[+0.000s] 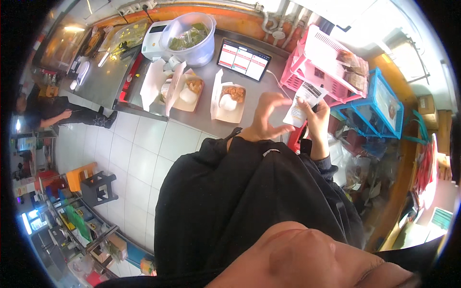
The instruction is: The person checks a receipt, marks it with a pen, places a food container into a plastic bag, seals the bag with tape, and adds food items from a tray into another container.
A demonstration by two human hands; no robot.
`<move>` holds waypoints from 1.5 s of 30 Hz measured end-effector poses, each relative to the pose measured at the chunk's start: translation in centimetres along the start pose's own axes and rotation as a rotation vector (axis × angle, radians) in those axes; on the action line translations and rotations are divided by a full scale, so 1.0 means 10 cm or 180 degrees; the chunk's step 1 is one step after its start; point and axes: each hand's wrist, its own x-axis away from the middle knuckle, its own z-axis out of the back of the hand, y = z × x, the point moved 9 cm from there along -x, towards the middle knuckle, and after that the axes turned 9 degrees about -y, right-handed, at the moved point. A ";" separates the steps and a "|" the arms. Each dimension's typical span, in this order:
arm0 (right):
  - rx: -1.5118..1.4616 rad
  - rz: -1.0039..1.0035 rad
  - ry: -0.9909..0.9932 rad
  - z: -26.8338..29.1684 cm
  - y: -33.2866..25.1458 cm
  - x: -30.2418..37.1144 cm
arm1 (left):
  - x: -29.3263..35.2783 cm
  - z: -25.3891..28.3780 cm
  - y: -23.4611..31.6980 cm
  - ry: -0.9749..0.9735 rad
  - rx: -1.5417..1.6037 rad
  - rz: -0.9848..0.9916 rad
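Observation:
My right hand (317,121) pinches a white printed paper slip (303,98) between thumb and fingers, above the right part of the metal counter. Close to the slip's left edge, my left hand (265,117) is open, its thumb and forefinger curved apart with nothing visible between them. Left of that hand stands an open paper food box (218,111) with white rice and brown chunks of food. A second open food box (188,106) with similar contents is further left, beside another raised-lid box (156,89) whose contents are mostly hidden.
A tablet (243,59) rests at the counter's back, right of a clear tub (199,55) with bagged green leaves. A white label printer (154,39) is behind. Pink baskets (319,62) and a blue crate (379,105) stand right. Another person (62,113) is far left, near a dark stool (98,187).

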 end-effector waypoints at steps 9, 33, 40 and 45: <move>0.0154 0.0087 -0.0718 -0.38 0.24 0.11 | 0.39 -0.41 -0.74 0.0210 0.3049 0.2277; -0.0236 -0.0278 -0.0356 -0.18 0.25 0.10 | -0.54 0.08 -0.09 -0.0320 0.4906 0.1189; 0.0252 0.1073 -0.1234 -0.59 -0.60 0.13 | -0.49 -0.15 -0.84 0.0089 0.4874 0.1560; 0.0367 0.2349 -0.3661 -2.15 -1.16 0.50 | 0.09 -1.41 -1.80 0.0258 0.5241 0.3033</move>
